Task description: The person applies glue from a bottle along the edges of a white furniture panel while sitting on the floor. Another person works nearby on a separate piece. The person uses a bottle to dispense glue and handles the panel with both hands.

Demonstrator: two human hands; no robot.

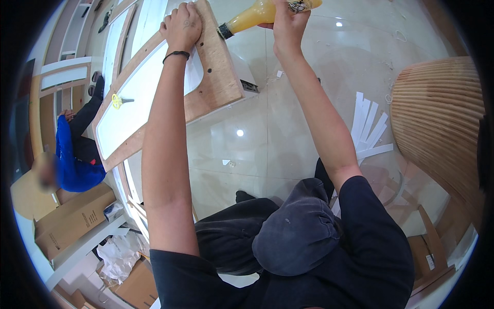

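My left hand [181, 26] presses flat on the end of a long plywood panel [218, 77] with a white inset [139, 98]; a black band circles that wrist. My right hand [288, 23] grips a yellow squeeze bottle [254, 15] with a dark nozzle pointing at the panel's edge near my left hand. A pair of yellow-handled scissors [118, 101] lies on the white inset farther along the panel.
White strips [368, 126] lie scattered on the glossy tiled floor [267, 134]. A ribbed wooden curved piece [437, 118] stands at the right. A person in a blue top [69, 154] sits at the left near cardboard boxes [72, 219]. My dark-trousered knees [288, 226] fill the lower middle.
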